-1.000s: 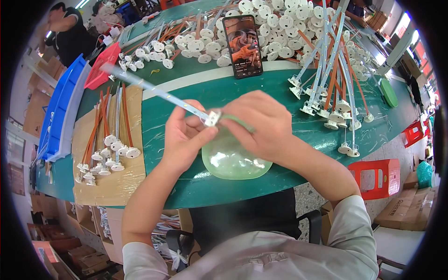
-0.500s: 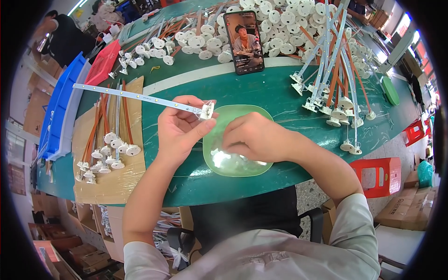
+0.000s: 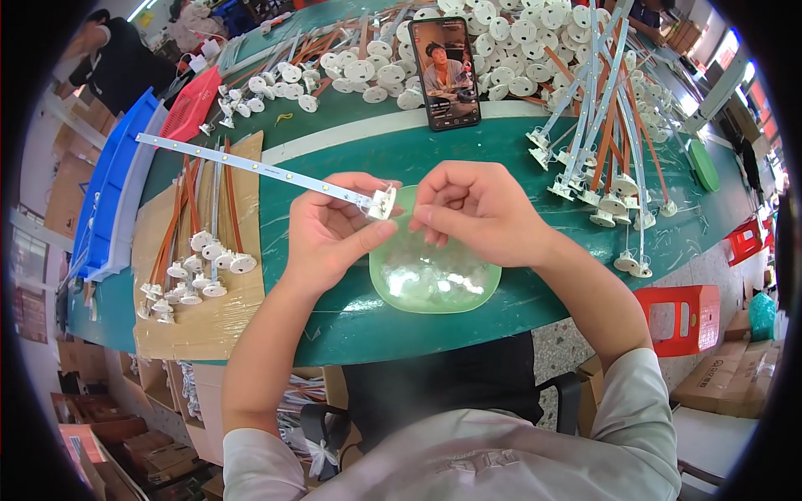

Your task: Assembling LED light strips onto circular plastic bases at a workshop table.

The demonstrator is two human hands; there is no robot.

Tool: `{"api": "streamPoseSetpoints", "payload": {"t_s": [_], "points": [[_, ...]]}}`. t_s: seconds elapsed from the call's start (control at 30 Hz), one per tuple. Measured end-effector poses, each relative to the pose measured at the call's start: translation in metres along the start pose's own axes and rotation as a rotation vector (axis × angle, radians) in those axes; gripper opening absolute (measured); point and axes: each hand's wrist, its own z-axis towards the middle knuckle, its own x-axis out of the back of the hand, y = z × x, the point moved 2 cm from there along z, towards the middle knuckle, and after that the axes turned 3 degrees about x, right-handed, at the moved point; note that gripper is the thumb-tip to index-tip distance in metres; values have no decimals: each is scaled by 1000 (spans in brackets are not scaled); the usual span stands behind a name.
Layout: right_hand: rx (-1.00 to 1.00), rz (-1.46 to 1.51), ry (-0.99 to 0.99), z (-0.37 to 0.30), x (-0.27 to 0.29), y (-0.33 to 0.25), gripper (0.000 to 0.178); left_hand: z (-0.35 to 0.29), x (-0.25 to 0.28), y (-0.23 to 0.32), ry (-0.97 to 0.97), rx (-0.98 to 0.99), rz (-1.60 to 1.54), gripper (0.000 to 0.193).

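Observation:
My left hand (image 3: 322, 242) grips an LED strip (image 3: 251, 165) close to its white plastic end piece (image 3: 383, 203), between thumb and fingers. The strip is a narrow pale bar with small yellow LEDs, slanting up to the left. My right hand (image 3: 493, 213) is raised beside the end piece, apart from it, with thumb and fingertips pinched together. Whatever may be in that pinch is too small to name. Beneath both hands stands a light green plastic dish (image 3: 434, 310) with a shiny, glaring inside; its contents cannot be made out.
Strips with white discs lie on a cardboard sheet (image 3: 196, 321) at left, beside a blue bin (image 3: 104, 196) and red basket (image 3: 190, 104). A phone (image 3: 445, 75) stands before a disc heap (image 3: 510, 50). More strips (image 3: 606, 125) lean at right, above a red stool (image 3: 706, 321).
My right hand has risen out of the green dish and come up beside the end piece, its fingertips now pinched. My left hand still holds the strip, with little shift.

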Motion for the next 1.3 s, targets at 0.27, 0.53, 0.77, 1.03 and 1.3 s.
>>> {"api": "streamPoseSetpoints", "payload": {"t_s": [0.27, 0.53, 0.77, 1.03, 1.3], "points": [[62, -156, 144, 3, 0, 0, 7, -4, 0, 3, -69, -48, 53, 53], [810, -790, 307, -6, -21, 1, 12, -7, -8, -8, 17, 33, -384, 64], [971, -863, 353, -8, -23, 5, 18, -10, -11, -13, -39, 16, -386, 68], [1018, -916, 339, -7, -24, 10, 28, -11, -14, -14, -46, 11, -387, 67], [1019, -830, 243, -10, -24, 3, 23, -14, -16, -11, -64, 59, -455, 69]]}}
